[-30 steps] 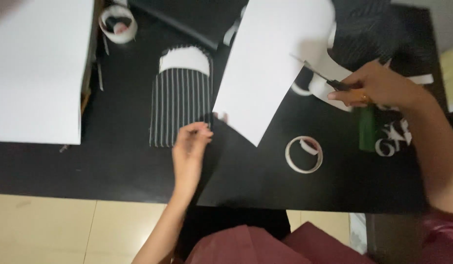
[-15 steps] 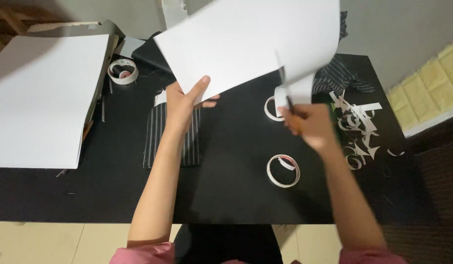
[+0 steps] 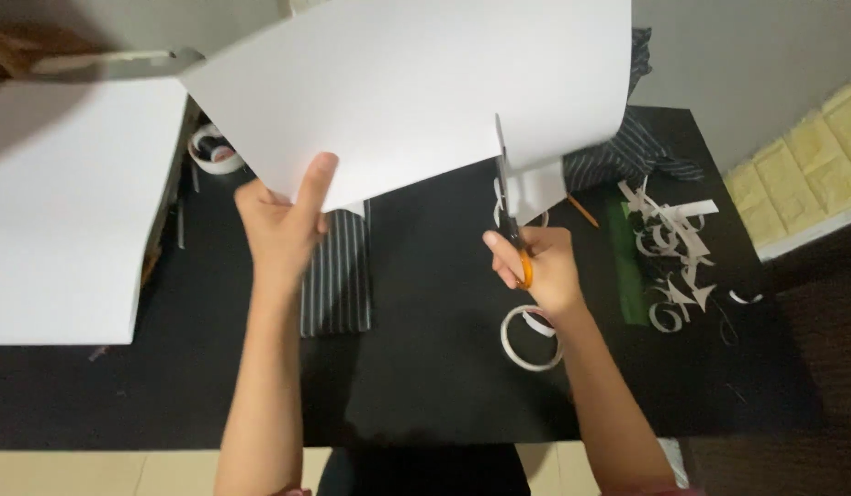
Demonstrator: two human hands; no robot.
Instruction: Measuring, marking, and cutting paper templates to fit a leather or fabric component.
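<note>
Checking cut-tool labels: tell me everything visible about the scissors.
The scissors have orange handles and dark blades that point up, away from the person. The right hand grips them, fingers through the handles, which it mostly hides. The blades sit in a slit cut up from the lower edge of the large white sheet, held above the black table by the left hand. How far the blades are open cannot be told.

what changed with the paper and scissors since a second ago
The left hand, which lay on the black table, took the white sheet by its lower edge and lifted it. The right hand brought the orange-handled scissors up and cut into the sheet's bottom edge. The tape roll, striped cloth and paper scraps stayed put.
</note>
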